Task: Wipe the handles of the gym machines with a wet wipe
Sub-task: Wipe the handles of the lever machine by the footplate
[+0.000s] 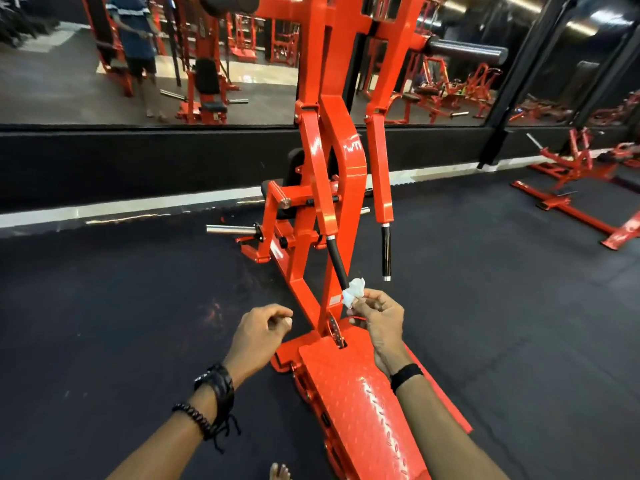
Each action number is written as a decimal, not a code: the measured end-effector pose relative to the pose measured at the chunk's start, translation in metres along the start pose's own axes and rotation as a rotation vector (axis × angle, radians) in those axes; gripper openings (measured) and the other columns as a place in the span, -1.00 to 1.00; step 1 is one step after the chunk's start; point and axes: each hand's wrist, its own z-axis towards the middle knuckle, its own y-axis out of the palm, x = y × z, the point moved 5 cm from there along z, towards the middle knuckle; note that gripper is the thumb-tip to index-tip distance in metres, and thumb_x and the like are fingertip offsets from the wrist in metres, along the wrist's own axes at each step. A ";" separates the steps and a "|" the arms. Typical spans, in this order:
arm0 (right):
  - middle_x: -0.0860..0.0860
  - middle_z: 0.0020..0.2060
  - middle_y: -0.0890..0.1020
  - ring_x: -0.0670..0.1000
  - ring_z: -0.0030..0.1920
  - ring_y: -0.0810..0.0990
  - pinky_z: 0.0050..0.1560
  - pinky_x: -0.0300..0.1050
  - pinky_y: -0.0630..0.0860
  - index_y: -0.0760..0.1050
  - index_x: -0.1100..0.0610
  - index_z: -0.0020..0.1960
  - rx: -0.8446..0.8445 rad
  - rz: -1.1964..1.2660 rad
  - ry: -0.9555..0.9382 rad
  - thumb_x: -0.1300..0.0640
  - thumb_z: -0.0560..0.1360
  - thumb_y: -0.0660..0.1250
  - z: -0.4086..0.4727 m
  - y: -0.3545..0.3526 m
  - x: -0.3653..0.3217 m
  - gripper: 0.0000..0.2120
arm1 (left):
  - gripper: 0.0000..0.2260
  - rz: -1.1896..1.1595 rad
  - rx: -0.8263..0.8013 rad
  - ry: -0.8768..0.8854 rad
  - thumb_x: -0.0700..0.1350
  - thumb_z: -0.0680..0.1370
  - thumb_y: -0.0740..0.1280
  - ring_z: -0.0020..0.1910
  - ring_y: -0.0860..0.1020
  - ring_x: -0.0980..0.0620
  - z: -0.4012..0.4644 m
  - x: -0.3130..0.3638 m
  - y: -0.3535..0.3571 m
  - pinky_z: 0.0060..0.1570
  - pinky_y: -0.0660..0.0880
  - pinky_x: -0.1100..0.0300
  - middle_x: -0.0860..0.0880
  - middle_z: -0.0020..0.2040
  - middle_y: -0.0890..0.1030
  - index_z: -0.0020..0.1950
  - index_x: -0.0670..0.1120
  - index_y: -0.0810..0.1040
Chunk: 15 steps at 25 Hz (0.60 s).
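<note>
An orange gym machine (332, 140) stands in front of me with two black handles hanging down. My right hand (379, 317) pinches a crumpled white wet wipe (354, 292) against the lower tip of the left handle (337, 261). The right handle (386, 252) hangs free, a little to the right of the wipe. My left hand (259, 330) hovers to the left of the machine's base with fingers loosely curled and nothing in it.
The machine's orange footplate (360, 393) runs toward me over black rubber flooring (121, 306). A chrome weight peg (230, 229) sticks out to the left. A mirror wall (69, 81) behind reflects a person. More orange machines (581, 174) stand at the right.
</note>
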 end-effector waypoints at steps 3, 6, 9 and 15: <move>0.15 -0.32 0.64 -0.01 -0.40 0.58 -0.40 -0.19 0.54 0.55 0.29 -0.03 0.039 0.019 -0.010 0.45 0.51 0.34 0.040 0.009 0.001 -0.88 | -0.87 0.077 -0.035 0.033 -0.12 0.54 0.41 -0.18 0.60 0.16 0.056 -0.006 0.005 -0.03 0.57 0.06 0.14 -0.19 0.66 -0.01 0.12 0.66; 0.17 -0.33 0.62 0.00 -0.41 0.56 -0.43 -0.22 0.53 0.54 0.30 -0.02 0.121 0.069 -0.062 0.46 0.51 0.33 0.096 0.006 -0.009 -0.88 | -0.86 0.158 -0.066 0.125 -0.07 0.55 0.38 -0.05 0.60 0.19 0.124 0.004 0.014 0.06 0.56 0.07 0.20 -0.07 0.65 0.08 0.11 0.65; 0.14 -0.33 0.63 -0.01 -0.43 0.55 -0.41 -0.22 0.54 0.54 0.31 0.00 0.223 0.077 -0.085 0.46 0.52 0.31 0.146 -0.002 -0.016 -0.89 | -0.83 0.258 -0.112 0.258 -0.07 0.56 0.37 -0.05 0.60 0.16 0.194 0.033 0.026 0.07 0.55 0.07 0.15 -0.04 0.64 0.14 0.04 0.64; 0.11 -0.36 0.63 -0.03 -0.45 0.53 -0.39 -0.20 0.53 0.55 0.24 -0.09 0.357 0.019 -0.096 0.46 0.52 0.30 0.223 -0.016 -0.013 -0.84 | -0.83 0.302 -0.145 0.320 -0.09 0.51 0.41 -0.11 0.60 0.07 0.299 0.033 0.062 0.00 0.54 0.04 0.12 -0.14 0.64 0.09 0.01 0.64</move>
